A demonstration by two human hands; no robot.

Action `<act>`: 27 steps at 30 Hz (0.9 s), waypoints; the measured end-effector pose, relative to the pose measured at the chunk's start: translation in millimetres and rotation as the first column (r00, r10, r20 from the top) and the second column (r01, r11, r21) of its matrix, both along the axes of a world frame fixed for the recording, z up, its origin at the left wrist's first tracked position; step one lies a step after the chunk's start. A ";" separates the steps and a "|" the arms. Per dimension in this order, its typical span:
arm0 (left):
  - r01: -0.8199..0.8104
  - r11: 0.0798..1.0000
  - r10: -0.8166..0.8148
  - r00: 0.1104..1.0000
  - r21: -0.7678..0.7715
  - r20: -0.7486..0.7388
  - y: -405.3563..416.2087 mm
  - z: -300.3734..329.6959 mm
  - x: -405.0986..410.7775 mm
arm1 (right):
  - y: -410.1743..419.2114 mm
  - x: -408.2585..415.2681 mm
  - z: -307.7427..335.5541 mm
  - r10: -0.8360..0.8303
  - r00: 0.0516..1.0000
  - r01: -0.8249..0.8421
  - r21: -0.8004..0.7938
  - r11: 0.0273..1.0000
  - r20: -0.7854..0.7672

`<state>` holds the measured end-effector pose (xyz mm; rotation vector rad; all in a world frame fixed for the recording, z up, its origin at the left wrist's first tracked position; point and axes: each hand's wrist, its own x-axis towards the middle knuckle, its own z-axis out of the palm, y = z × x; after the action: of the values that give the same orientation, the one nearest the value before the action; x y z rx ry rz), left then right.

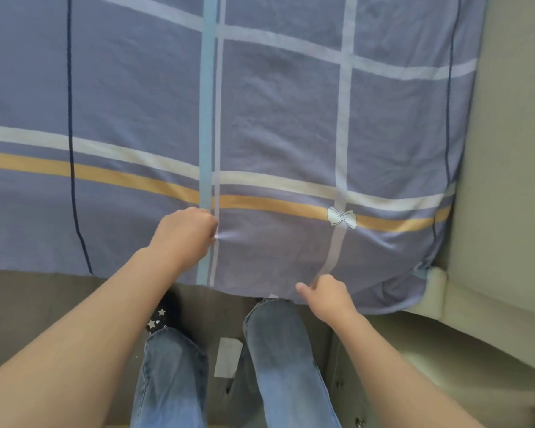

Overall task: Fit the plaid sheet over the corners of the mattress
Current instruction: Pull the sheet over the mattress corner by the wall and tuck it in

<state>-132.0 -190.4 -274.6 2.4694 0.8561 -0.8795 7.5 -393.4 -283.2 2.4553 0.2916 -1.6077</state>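
You are pinching the plaid sheet (275, 125) in your left hand (186, 234) and gripping its hem with your right hand (328, 296); be drawing evenly toward the mattress corner (434, 278).

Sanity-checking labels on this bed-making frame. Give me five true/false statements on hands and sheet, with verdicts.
1. The left hand pinches a bunch of the plaid sheet. True.
2. The right hand hangs free, away from the sheet. False: it grips the sheet's hanging near edge.
3. A white bow print sits on the orange stripe, between the two hands. False: it is on the stripe, but to the right of both hands.
4. The sheet's near edge hangs loose over the side of the bed. True.
5. The person stands barefoot. False: a dark sock with stars covers the left foot; the other foot is hidden.
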 end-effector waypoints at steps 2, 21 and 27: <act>-0.033 0.999 0.030 0.995 -0.027 -0.092 -0.4 1.8 -1.2 | 7.1 5.5 -8.6 -0.375 0.927 0.370 0.119 0.921 0.023; -0.747 0.636 0.755 0.654 -0.193 -0.041 -41.6 -15.5 -2.5 | -3.2 -4.8 -19.2 -0.648 0.761 0.638 0.148 0.755 0.025; -0.610 0.751 0.591 0.792 -0.254 -0.153 -45.6 1.3 -17.5 | 14.4 -3.4 4.2 -0.341 0.940 0.337 0.093 0.937 0.023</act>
<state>-149.5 -236.0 -273.3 1.7376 1.3349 -0.7686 4.1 -379.1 -279.0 2.7192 -0.0772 -1.7017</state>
